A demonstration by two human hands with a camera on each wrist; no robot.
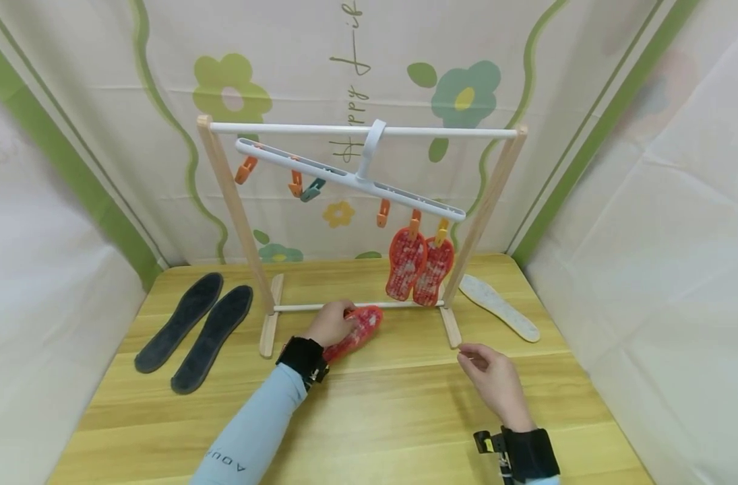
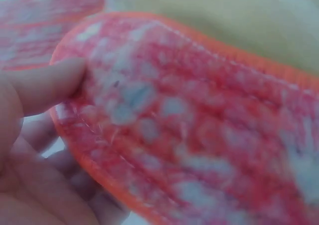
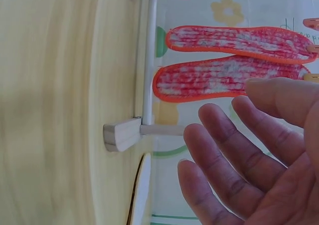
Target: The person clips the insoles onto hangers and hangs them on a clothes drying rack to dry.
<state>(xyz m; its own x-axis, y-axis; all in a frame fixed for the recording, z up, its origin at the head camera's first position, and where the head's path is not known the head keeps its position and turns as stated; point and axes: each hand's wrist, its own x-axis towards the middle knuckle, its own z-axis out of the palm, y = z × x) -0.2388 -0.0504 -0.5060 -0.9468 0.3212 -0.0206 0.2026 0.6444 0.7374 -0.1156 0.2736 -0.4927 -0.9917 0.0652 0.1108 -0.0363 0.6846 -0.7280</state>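
Observation:
My left hand point(image 1: 332, 325) pinches a red-and-white patterned insole point(image 1: 362, 325) with orange edging, above the table under the drying rack. In the left wrist view the thumb lies on the insole's point(image 2: 184, 115) face, the other fingers beneath it. Two matching red insoles point(image 1: 408, 263) hang from the right end of a white clip hanger point(image 1: 344, 176), one by an orange clip point(image 1: 414, 221), the other by a yellow clip point(image 1: 442, 231). My right hand point(image 1: 493, 380) hovers near the rack's right foot, fingers loosely bent, holding nothing. In the right wrist view the hanging insoles point(image 3: 199, 80) appear behind its fingers.
The wooden rack point(image 1: 241, 215) carries the tilted hanger on its top bar point(image 1: 296, 128). Orange and teal clips point(image 1: 313, 190) hang unused. Two dark grey insoles point(image 1: 213, 340) lie at the left, a whitish insole point(image 1: 499, 306) at the right. Fabric walls surround the table point(image 1: 393, 417).

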